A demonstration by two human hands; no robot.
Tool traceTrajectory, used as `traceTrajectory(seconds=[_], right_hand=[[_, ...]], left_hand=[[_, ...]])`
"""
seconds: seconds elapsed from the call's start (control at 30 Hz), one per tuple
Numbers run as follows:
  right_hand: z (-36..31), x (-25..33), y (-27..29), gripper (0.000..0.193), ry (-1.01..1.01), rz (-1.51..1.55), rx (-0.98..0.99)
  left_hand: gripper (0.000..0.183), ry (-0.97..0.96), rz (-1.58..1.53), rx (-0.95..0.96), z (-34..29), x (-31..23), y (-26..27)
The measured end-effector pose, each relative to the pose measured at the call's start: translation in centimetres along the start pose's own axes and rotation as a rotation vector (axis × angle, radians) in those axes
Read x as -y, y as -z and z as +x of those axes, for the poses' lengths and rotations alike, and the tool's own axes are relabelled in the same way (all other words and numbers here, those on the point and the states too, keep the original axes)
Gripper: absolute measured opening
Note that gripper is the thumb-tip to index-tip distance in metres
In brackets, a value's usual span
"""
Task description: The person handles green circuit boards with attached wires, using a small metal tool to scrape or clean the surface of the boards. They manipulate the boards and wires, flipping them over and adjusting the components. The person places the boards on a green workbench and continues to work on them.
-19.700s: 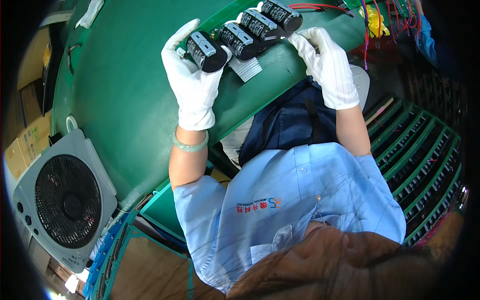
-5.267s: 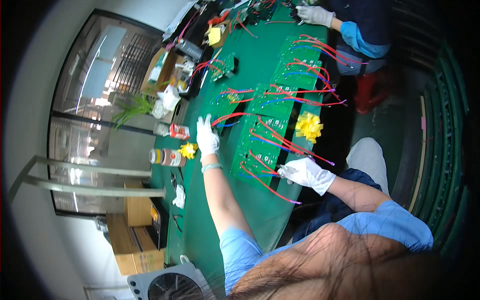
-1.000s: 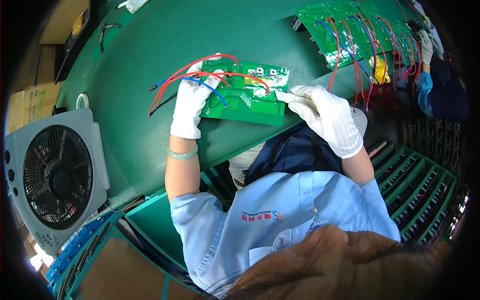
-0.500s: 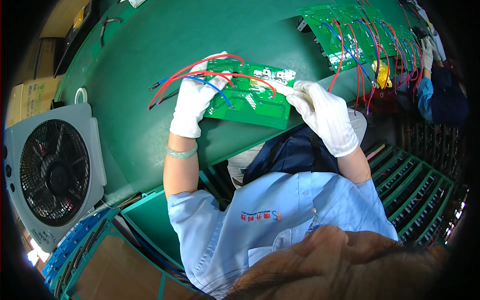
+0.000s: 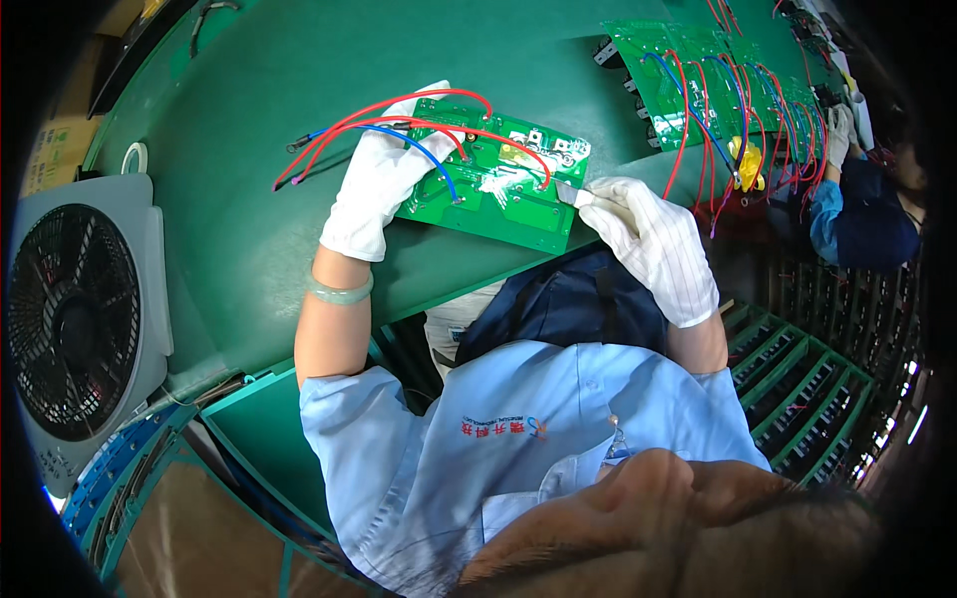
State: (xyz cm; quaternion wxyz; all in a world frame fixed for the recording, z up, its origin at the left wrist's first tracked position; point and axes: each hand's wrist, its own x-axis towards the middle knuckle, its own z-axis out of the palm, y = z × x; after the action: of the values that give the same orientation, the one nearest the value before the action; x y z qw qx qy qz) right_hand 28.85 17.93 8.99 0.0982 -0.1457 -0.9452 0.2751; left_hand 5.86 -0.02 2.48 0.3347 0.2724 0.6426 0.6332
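My white-gloved left hand [image 5: 371,194] grips the left side of a green circuit board [image 5: 523,217], holding it tilted over the bench. Part of those fingers is hidden behind the board. Red wires [image 5: 374,105] and a blue wire [image 5: 424,154] arch from the board's face over that hand, and their loose ends stick out to the left. At the board's right edge, my gloved right hand [image 5: 653,239] pinches a small flat tool with a greyish tip [image 5: 568,194]. The tip lies against or just over the board; which one I cannot tell.
On the green bench [image 5: 269,179], more wired circuit boards [image 5: 658,95] lie in a row at the far right, with a yellow piece [image 5: 746,164] by them. A box fan [image 5: 85,309] stands left. Beyond the boards is a co-worker's gloved hand [image 5: 837,135]. Green racks [image 5: 797,389] stand lower right.
The tool's tip has come back from the board's upper right part to its right edge, with my right hand slightly lower. The board is tilted a little differently. The whole view has shifted.
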Motion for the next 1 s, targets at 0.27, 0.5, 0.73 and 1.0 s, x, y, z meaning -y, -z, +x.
traceTrajectory(seconds=[0.27,0.5,0.73,1.0], right_hand=[[0.1,-0.1,-0.8,0.024,0.007,0.024,-0.031],[0.1,-0.6,-2.2,0.027,0.029,-0.038,-0.127],[0.2,-1.7,-2.9,0.037,0.074,-0.070,-0.153],[1.9,-0.9,-2.3,0.046,0.169,-0.222,-0.007]], left_hand=[[0.059,-0.044,-0.011,0.018,-0.2,-0.2,-0.1],[0.057,0.005,0.009,0.065,-0.2,-0.6,0.1],[0.057,-0.010,0.004,0.062,-0.2,-0.7,-0.1],[0.056,-0.004,-0.087,0.080,-0.4,0.4,0.3]])
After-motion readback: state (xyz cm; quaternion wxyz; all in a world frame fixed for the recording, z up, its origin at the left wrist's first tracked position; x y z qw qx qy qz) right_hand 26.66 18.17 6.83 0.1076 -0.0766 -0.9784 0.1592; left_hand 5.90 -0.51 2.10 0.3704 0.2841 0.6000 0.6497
